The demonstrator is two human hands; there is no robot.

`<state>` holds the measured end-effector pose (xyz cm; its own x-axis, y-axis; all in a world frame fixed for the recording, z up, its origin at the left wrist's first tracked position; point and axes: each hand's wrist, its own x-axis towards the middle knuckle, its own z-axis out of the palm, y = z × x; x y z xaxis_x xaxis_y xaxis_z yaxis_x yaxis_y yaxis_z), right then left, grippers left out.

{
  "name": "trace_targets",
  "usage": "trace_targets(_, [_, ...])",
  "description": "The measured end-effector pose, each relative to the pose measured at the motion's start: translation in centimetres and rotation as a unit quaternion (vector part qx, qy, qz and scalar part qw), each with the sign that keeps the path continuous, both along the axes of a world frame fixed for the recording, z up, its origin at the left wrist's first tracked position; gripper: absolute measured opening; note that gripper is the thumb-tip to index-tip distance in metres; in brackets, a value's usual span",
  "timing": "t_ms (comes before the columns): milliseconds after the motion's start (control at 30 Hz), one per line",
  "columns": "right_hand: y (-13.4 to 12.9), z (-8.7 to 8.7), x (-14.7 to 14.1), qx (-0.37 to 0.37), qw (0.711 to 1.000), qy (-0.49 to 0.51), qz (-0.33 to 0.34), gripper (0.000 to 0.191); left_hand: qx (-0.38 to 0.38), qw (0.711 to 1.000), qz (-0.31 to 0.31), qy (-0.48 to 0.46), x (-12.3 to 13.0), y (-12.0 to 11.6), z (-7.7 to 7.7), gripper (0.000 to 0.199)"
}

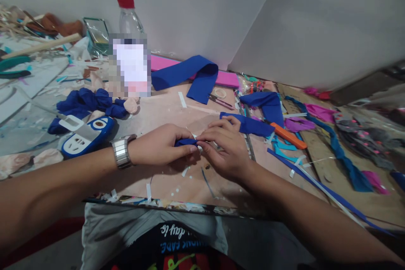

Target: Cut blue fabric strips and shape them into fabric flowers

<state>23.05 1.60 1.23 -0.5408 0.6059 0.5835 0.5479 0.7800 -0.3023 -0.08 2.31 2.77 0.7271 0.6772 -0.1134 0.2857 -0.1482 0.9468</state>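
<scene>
Between thumb and fingers, my left hand (167,145) grips a small folded piece of blue fabric (185,142). My right hand (226,143) pinches the right end of the same piece, so the two hands almost meet over the table. What the right fingertips hold beyond the cloth is too small to tell. Behind my right hand lies a flat blue fabric strip (257,125). Another wide blue strip (185,74) curls over a pink bar farther back. An orange utility knife (288,136) rests to the right of my right hand.
A blue-and-white power strip (88,137) and a heap of gathered blue fabric (87,103) sit at the left. Behind stand a red-capped bottle (129,17) and a blurred-out phone-like screen (133,65). Small scissors (221,101) lie mid-table; green-handled pliers (14,67) lie far left.
</scene>
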Motion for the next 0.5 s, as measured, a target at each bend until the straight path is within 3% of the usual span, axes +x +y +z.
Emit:
trace_targets(100, [0.00,-0.02,-0.03,-0.018,1.000,0.007,0.000,0.003,0.052,0.998,-0.013,0.014,-0.01,-0.04,0.18,0.027])
trace_targets(300, [-0.10,0.00,-0.10,-0.028,1.000,0.010,-0.010,0.005,0.216,0.969,0.033,0.112,0.06,-0.29,0.48,0.030])
trace_targets(500, [0.00,-0.18,-0.13,-0.041,0.999,0.007,-0.010,0.005,0.188,0.978,0.023,0.085,0.00,-0.20,0.31,0.030])
